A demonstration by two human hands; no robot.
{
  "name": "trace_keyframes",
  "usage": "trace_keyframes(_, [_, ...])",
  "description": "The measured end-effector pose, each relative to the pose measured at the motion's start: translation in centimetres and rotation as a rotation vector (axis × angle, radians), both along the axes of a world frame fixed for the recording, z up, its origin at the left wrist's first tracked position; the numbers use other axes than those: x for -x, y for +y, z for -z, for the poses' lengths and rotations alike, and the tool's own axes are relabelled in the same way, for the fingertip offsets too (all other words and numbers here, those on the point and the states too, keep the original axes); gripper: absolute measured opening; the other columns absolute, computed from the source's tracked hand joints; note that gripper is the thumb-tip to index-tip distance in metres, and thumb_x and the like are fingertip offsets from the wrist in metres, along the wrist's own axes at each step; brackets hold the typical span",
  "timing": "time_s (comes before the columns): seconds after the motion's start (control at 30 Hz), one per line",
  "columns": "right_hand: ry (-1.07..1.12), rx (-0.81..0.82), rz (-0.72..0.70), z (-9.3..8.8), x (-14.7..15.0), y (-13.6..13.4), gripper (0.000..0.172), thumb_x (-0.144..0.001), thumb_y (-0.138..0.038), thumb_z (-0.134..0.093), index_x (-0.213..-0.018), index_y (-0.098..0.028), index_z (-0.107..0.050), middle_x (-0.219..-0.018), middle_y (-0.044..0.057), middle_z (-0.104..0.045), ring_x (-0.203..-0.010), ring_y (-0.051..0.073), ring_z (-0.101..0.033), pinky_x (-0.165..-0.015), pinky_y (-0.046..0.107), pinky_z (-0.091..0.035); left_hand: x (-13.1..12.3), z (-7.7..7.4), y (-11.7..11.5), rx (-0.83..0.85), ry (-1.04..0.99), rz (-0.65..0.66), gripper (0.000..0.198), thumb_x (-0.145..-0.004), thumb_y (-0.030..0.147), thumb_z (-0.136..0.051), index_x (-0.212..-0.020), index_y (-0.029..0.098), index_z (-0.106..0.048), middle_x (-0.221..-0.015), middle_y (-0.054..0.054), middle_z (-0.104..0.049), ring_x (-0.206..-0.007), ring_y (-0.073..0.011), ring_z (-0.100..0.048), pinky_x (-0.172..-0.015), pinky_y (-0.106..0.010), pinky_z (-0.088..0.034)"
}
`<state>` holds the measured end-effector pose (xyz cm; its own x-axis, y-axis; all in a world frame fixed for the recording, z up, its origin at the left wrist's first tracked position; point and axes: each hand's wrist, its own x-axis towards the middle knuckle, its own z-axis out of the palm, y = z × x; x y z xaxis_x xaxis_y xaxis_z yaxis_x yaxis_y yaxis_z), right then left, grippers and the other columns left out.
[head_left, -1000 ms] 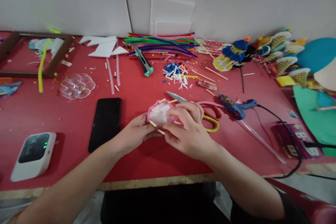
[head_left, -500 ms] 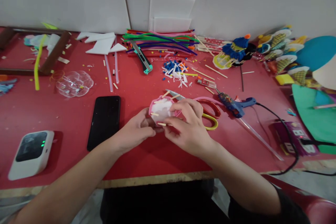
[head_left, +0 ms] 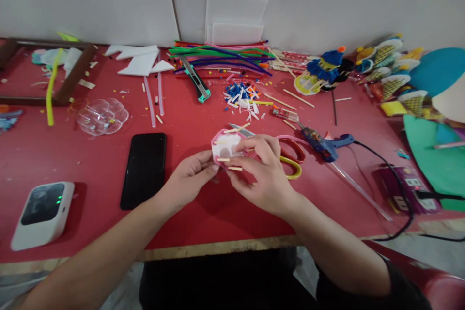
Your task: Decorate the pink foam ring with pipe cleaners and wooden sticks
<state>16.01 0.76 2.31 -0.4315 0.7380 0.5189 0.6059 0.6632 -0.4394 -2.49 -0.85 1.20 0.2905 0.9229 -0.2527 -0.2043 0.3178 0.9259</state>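
Between my hands is a small white disc with a pink fuzzy rim and several short wooden sticks standing out from its edge. My left hand pinches its lower left rim between thumb and fingers. My right hand grips its right side, with fingertips by the sticks at the lower edge; part of the disc is hidden behind those fingers. Just behind and right of the disc lie scissors with red and yellow handles, partly covered by my right hand.
A black phone lies left, beyond it a white device. A glue gun with its cord lies right. Behind are a utility knife, pipe cleaners, a pile of cut bits and a blue-topped craft piece.
The disc has turned and tilted a little in my hands, shifting slightly right. Its sticks now point at different angles. My left thumb has moved onto the rim.
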Motion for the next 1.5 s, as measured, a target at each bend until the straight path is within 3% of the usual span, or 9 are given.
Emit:
trace_keyframes(0.3, [0.038, 0.008, 0.044, 0.04, 0.37, -0.52, 0.002, -0.079, -0.021, -0.067, -0.079, -0.023, -0.068, -0.102, 0.005, -0.059, -0.104, 0.025, -0.051, -0.089, 0.042, -0.039, -0.11, -0.75, 0.04, -0.127, 0.141, 0.044, 0.023, -0.089, 0.027, -0.059, -0.11, 0.022, -0.07, -0.1, -0.004, -0.073, -0.079, -0.0149, -0.064, -0.071, -0.027, -0.051])
trace_keyframes(0.47, [0.049, 0.018, 0.052, 0.1, 0.53, -0.65, 0.006, -0.08, -0.022, -0.067, -0.075, -0.023, -0.065, -0.1, 0.004, -0.06, -0.103, 0.024, -0.051, -0.09, 0.041, -0.038, -0.29, -0.78, -0.06, -0.151, 0.131, 0.044, 0.024, -0.09, 0.027, -0.057, -0.11, 0.023, -0.068, -0.105, -0.004, -0.073, -0.09, -0.0184, -0.065, -0.074, -0.028, -0.052])
trace_keyframes(0.9, [0.016, -0.009, 0.016, 0.31, 0.47, -0.49, 0.005, -0.08, -0.023, -0.068, -0.085, -0.023, -0.066, -0.103, 0.005, -0.059, -0.105, 0.026, -0.05, -0.091, 0.045, -0.04, -0.28, 0.0, -0.1, -0.185, 0.156, 0.024, 0.029, -0.089, 0.027, -0.055, -0.116, 0.021, -0.065, -0.108, -0.006, -0.073, -0.095, -0.0196, -0.067, -0.087, -0.035, -0.052])
trace_keyframes(1.13, [-0.002, -0.002, 0.01, 0.24, 0.66, -0.65, 0.017, -0.082, -0.028, -0.068, -0.096, -0.02, -0.066, -0.104, 0.007, -0.06, -0.108, 0.027, -0.048, -0.095, 0.045, -0.04, -0.29, -0.18, -0.06, -0.264, 0.226, -0.008, 0.029, -0.09, 0.025, -0.052, -0.116, 0.022, -0.064, -0.115, -0.007, -0.07, -0.104, -0.0211, -0.066, -0.098, -0.04, -0.049])
trace_keyframes(1.5, [0.015, -0.002, -0.026, 0.29, 0.55, -0.61, 0.016, -0.081, -0.023, -0.067, -0.097, -0.02, -0.067, -0.103, 0.007, -0.06, -0.107, 0.027, -0.049, -0.095, 0.046, -0.042, -0.34, -0.29, -0.17, -0.248, 0.188, -0.001, 0.027, -0.088, 0.022, -0.053, -0.112, 0.023, -0.066, -0.112, -0.006, -0.071, -0.103, -0.0214, -0.067, -0.093, -0.039, -0.052])
